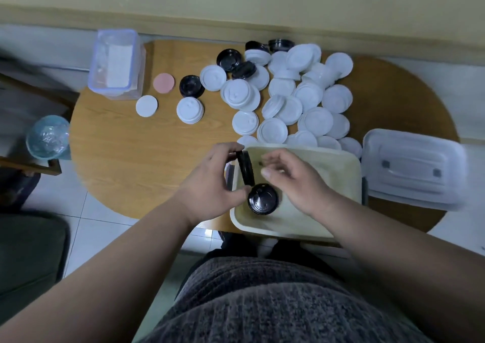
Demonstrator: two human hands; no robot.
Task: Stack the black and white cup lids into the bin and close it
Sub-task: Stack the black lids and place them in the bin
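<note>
Pinching black lids on edge in left hand, over bin at 6 o'clock. Cannot tell blurred right hand's grip.

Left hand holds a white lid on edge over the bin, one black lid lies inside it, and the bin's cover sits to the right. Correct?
No: the head view shows the held lid in the left hand is black, not white. Otherwise right: one black lid lies in the bin and the cover sits to the right.
</note>
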